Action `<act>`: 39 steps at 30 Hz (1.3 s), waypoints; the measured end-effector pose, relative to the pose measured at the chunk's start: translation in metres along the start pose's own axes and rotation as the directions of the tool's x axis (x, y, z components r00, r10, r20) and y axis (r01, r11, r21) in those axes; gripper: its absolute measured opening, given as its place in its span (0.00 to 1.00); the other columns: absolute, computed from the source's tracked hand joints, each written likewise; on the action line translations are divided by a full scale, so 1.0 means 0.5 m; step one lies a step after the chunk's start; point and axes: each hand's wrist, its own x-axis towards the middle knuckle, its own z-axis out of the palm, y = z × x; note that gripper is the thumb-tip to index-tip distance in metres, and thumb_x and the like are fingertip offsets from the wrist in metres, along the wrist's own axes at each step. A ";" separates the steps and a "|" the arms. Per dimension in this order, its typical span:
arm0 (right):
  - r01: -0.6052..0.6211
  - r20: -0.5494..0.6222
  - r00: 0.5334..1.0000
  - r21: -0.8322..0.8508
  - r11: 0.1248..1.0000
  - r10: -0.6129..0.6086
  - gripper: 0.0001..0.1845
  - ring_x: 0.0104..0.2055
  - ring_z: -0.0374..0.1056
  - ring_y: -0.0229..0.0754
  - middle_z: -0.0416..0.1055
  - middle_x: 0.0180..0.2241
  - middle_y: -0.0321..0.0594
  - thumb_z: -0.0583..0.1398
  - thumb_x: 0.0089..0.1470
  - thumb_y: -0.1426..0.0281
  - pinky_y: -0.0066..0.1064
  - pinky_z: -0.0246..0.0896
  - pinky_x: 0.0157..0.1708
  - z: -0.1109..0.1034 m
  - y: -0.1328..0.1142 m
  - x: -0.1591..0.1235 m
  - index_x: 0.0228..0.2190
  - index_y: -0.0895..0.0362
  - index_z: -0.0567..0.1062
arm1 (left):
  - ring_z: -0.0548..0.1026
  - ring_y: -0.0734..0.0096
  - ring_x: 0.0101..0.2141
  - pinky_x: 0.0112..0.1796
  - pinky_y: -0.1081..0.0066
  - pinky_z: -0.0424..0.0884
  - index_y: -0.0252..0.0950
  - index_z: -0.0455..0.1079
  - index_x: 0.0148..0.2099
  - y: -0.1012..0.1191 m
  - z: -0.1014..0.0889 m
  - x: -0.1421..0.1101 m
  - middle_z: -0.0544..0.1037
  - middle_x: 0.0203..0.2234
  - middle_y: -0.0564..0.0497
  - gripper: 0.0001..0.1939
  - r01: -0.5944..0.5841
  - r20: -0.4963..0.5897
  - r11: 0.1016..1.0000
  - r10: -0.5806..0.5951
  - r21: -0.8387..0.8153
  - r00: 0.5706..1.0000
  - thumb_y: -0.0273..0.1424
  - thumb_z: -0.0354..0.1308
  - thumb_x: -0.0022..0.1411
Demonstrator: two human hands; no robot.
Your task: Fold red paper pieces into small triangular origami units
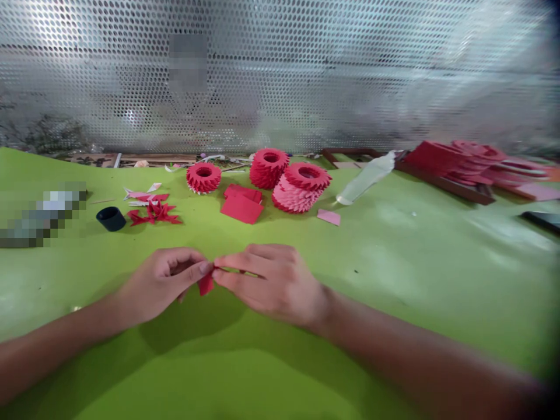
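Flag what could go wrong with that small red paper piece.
The small red paper piece is pinched at one end between the left hand and right hand, so it could tear, crease or drop onto the green tabletop. The stacked pink-and-red folded-paper ring looks tall and might topple if bumped.

Surface: lime-green surface (406,291), beneath the hands (273,286)
Ahead of hands: folded red paper rings (268,168), red paper sheets (242,205)
Ahead-left of hands: black cap (111,219), red paper pieces (153,213)
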 end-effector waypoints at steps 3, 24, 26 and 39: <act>-0.038 0.007 0.999 0.177 0.983 0.037 0.07 0.32 0.74 0.35 0.82 0.40 0.35 0.60 0.60 0.75 0.27 0.67 0.32 0.001 -0.005 -0.003 0.38 0.57 0.78 | 0.65 0.76 0.20 0.21 0.77 0.59 0.35 0.75 0.34 0.003 0.001 -0.002 0.72 0.20 0.54 0.22 -0.040 -0.032 0.999 0.040 0.025 0.999 0.49 0.55 0.65; -0.738 0.547 0.673 0.456 0.498 0.497 0.15 0.23 0.61 0.32 0.70 0.25 0.32 0.54 0.66 0.62 0.24 0.49 0.21 0.009 -0.019 0.014 0.36 0.58 0.75 | 0.64 0.77 0.18 0.19 0.77 0.55 0.35 0.77 0.32 0.005 0.009 -0.012 0.72 0.18 0.55 0.16 -0.175 -0.180 0.952 0.224 0.251 0.958 0.40 0.56 0.66; -0.727 0.534 0.685 0.454 0.516 0.496 0.14 0.23 0.62 0.32 0.72 0.26 0.33 0.54 0.66 0.63 0.24 0.50 0.21 0.010 -0.019 0.013 0.36 0.58 0.75 | 0.64 0.76 0.18 0.19 0.77 0.55 0.36 0.77 0.33 0.005 0.009 -0.014 0.72 0.18 0.55 0.16 -0.174 -0.180 0.952 0.223 0.251 0.958 0.40 0.56 0.66; -0.679 0.501 0.734 0.567 0.467 0.459 0.13 0.20 0.58 0.30 0.68 0.24 0.32 0.57 0.65 0.63 0.22 0.49 0.18 0.024 -0.016 0.008 0.34 0.59 0.75 | 0.65 0.75 0.19 0.20 0.74 0.55 0.36 0.77 0.31 -0.006 0.012 -0.011 0.74 0.19 0.54 0.19 -0.217 -0.185 0.931 0.278 0.293 0.943 0.41 0.54 0.68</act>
